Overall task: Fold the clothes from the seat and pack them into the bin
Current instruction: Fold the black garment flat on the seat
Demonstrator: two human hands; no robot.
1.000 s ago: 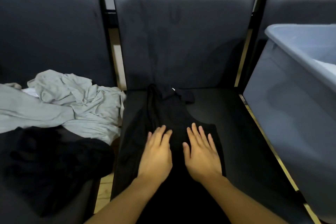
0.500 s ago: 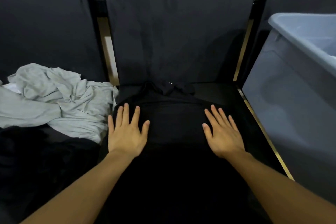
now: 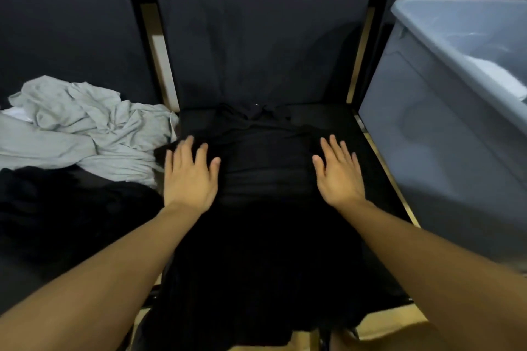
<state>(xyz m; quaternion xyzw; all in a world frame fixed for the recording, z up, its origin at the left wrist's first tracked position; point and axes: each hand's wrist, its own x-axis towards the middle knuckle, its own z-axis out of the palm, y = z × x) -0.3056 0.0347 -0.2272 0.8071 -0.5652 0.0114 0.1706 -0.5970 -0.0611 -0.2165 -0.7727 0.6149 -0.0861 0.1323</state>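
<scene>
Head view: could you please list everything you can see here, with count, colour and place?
black garment: one, black, spread flat on the middle seat, its near edge hanging over the front
grey clothes: a crumpled pile, light grey, on the left seat; count unclear
dark clothes: a heap, black, on the left seat in front of the grey clothes; count unclear
bin: one, grey-blue plastic, right of the middle seat, something white inside
seats: three, dark grey, in a row
left hand: one, flat, fingers spread, on the garment's left side
right hand: one, flat, on the garment's right side
</scene>
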